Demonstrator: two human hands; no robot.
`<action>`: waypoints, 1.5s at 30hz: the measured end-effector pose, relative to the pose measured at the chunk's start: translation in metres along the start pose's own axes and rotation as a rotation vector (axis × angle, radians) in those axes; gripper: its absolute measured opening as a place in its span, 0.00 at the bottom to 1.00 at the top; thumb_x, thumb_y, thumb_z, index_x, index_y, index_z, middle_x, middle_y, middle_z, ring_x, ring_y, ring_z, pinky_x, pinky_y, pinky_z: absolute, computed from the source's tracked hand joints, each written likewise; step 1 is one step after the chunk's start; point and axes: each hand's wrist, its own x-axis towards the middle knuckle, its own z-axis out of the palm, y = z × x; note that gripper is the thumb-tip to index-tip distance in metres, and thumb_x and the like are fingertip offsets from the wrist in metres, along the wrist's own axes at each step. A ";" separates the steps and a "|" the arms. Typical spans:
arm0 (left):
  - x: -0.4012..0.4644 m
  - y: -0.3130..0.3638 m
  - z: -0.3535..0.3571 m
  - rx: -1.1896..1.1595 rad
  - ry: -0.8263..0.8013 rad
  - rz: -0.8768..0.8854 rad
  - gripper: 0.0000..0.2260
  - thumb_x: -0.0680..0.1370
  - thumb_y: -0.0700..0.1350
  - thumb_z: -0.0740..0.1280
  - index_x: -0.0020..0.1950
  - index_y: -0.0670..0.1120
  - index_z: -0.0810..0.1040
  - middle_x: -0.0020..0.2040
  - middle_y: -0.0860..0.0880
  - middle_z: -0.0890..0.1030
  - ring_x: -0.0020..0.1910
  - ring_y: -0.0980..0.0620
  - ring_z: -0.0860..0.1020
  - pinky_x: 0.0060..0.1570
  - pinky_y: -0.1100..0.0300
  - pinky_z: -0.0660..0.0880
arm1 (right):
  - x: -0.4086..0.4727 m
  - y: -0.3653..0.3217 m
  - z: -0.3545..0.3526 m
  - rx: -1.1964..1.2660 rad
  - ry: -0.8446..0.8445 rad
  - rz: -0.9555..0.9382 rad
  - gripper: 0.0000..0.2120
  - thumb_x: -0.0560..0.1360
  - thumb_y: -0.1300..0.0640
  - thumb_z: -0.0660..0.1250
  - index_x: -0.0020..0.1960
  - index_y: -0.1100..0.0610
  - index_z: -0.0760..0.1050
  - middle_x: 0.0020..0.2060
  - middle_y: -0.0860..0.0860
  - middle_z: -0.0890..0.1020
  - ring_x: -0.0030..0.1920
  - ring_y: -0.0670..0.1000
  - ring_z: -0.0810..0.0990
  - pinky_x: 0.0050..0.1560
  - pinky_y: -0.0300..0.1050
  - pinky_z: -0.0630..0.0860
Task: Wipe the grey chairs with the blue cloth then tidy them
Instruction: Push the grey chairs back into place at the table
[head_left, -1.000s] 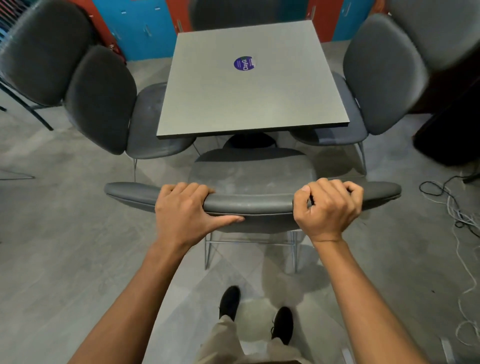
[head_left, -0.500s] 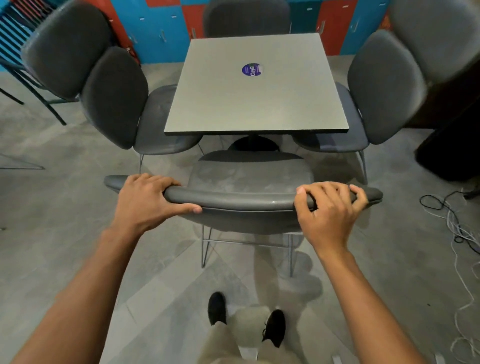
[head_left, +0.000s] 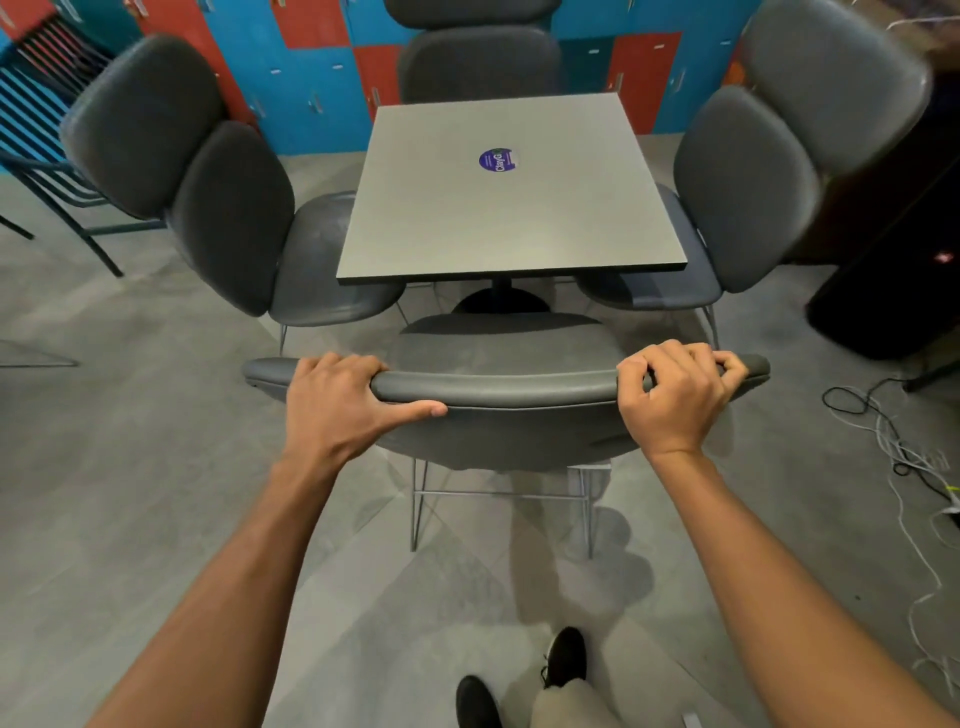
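Grey chairs, four round one table (head_left: 498, 218); left hand (head_left: 332, 410) and right hand (head_left: 670, 395) gripping the nearest chair's backrest (head_left: 498, 387).

Both bare arms reach forward. The left hand (head_left: 340, 402) grips with fingers (head_left: 337, 362) curled over, thumb outstretched; the right hand (head_left: 675, 397) grips likewise, knuckles bent.

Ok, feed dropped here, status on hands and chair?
Left hand and right hand grip near chair's backrest. Seat short of table. No blue cloth visible.

grey square table (head_left: 498, 218), floor cables (head_left: 893, 441), coloured lockers (head_left: 311, 78)
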 end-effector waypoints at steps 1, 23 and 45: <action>-0.002 0.000 0.000 0.001 0.002 0.002 0.42 0.63 0.87 0.54 0.46 0.53 0.84 0.40 0.52 0.82 0.44 0.49 0.77 0.51 0.49 0.70 | -0.001 0.000 0.000 -0.003 -0.010 0.006 0.13 0.74 0.57 0.62 0.32 0.54 0.75 0.31 0.48 0.78 0.37 0.51 0.72 0.56 0.51 0.62; 0.021 0.013 0.018 0.048 0.164 0.094 0.40 0.65 0.86 0.56 0.40 0.49 0.81 0.36 0.52 0.80 0.39 0.48 0.76 0.49 0.51 0.67 | 0.017 0.018 0.012 -0.043 -0.034 0.054 0.14 0.74 0.59 0.61 0.32 0.52 0.79 0.32 0.48 0.79 0.39 0.51 0.72 0.56 0.51 0.60; -0.044 0.017 -0.005 -0.208 0.158 -0.020 0.26 0.79 0.67 0.63 0.71 0.55 0.76 0.73 0.54 0.74 0.78 0.48 0.65 0.78 0.42 0.59 | 0.014 -0.060 -0.038 0.200 -0.617 0.034 0.08 0.79 0.51 0.62 0.51 0.44 0.80 0.54 0.44 0.80 0.61 0.50 0.75 0.73 0.61 0.55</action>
